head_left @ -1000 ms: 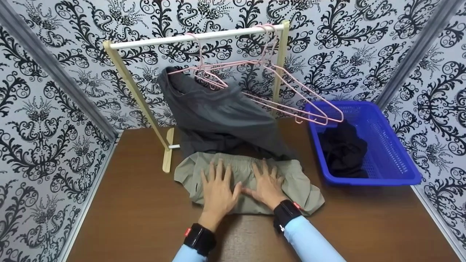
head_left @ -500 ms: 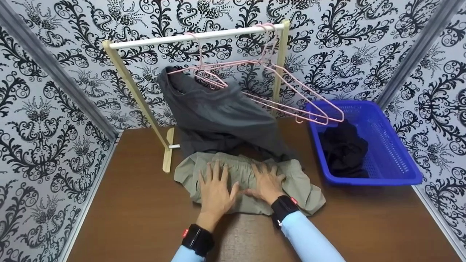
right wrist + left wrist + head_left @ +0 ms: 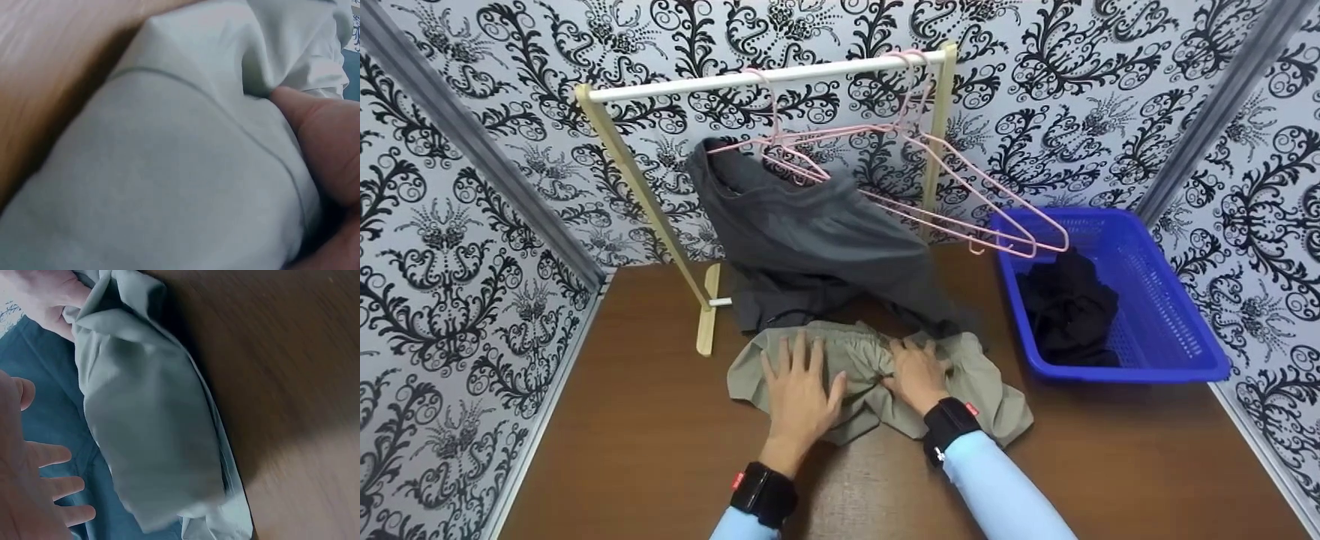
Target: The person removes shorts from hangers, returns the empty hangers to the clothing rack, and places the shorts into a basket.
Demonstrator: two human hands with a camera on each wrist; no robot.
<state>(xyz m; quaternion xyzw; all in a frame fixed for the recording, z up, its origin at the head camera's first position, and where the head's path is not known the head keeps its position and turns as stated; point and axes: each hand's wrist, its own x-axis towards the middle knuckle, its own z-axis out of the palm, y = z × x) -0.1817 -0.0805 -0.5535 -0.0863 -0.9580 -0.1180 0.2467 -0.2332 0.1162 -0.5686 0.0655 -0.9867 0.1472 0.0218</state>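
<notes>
Khaki shorts (image 3: pixel 990 390) with a gathered elastic waistband lie rumpled on the brown table in front of a rack. My right hand (image 3: pixel 919 379) grips a bunched fold near their middle; in the right wrist view its thumb (image 3: pixel 332 135) presses into the cloth (image 3: pixel 169 157). My left hand (image 3: pixel 799 394) is over the left half of the shorts, fingers straight and spread. The left wrist view shows the left hand (image 3: pixel 28 478) beside the folded cloth (image 3: pixel 152 416), gripping nothing. The right hand's fingertips are partly hidden by fabric.
A dark grey shirt (image 3: pixel 810 232) hangs from a pink hanger (image 3: pixel 775 112) on the white rail (image 3: pixel 682 88), its lower part resting on the table behind the shorts. More pink hangers (image 3: pixel 982 187) hang to the right. A blue basket (image 3: pixel 1170 300) holds black clothing (image 3: pixel 1069 307).
The right hand has gone from lying spread on the shorts to gripping a fold, drawing up the cloth's middle. The left hand has slid slightly left and down. The shorts are more rumpled.
</notes>
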